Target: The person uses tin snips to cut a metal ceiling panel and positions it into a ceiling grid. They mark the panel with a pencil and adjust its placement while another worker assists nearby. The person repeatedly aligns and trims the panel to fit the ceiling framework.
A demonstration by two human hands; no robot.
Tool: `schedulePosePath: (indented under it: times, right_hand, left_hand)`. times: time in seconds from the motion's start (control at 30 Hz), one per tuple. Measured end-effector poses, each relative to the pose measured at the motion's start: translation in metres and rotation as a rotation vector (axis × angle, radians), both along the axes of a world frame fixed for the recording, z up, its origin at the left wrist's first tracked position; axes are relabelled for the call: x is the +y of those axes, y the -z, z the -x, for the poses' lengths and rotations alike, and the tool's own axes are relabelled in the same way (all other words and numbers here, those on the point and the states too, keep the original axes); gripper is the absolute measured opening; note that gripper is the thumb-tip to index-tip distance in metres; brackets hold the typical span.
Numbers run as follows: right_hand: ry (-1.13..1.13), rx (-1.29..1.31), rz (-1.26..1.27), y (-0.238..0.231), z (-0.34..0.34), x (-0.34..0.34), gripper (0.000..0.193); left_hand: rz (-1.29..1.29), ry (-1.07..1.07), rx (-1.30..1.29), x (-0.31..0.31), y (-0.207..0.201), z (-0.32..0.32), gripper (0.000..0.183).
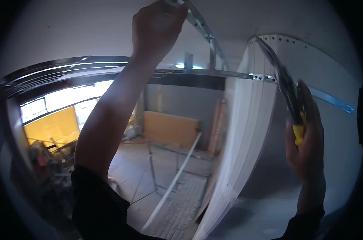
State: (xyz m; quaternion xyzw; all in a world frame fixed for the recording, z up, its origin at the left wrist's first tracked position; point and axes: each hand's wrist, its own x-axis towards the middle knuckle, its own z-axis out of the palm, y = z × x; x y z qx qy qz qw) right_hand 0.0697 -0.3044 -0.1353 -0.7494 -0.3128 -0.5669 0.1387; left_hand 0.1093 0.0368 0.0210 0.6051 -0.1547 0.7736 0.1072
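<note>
My left hand (157, 30) is raised high to the ceiling, closed at the end of a metal profile (201, 26); its fingertips are partly cut off by the picture's top. In my right hand (309, 138) are long, dark tin snips (284, 80) with yellow on their handles, pointing up and blurred by motion. Their tip is near the top of a curved white panel wall (249, 120), where a perforated strip (285, 39) follows the ceiling line. Another punched metal piece (263, 78) crosses the panel's face at mid-height.
A shiny metal strip (331, 100) runs along the right wall. Below are a metal frame stand (151, 168), a long pale bar (171, 186) and a tan board (171, 128) against the far wall. Yellow panels (53, 128) stand by the windows at left, above cluttered gear (43, 160).
</note>
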Motion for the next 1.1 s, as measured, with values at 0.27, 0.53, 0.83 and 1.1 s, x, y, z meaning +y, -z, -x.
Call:
schedulePosePath:
  times: [0.27,0.53,0.83,1.1]
  right_hand:
    - [0.301,-0.356,0.106,-0.063,0.019,0.069,0.075]
    - [0.16,-0.095,-0.012,-0.06,0.022,0.078,0.065]
    - [0.068,-0.057,-0.005,-0.067,0.022,0.043,0.066]
    - [-0.082,-0.175,0.055,-0.068,0.005,0.003,0.065]
  left_hand:
    - [-0.007,0.349,-0.164,-0.01,-0.001,-0.031,0.027]
    - [0.002,0.458,-0.202,-0.018,0.002,-0.024,0.015]
    - [-0.005,0.303,-0.188,-0.015,-0.001,-0.029,0.024]
    - [0.125,-0.007,0.032,-0.021,0.004,0.004,0.048]
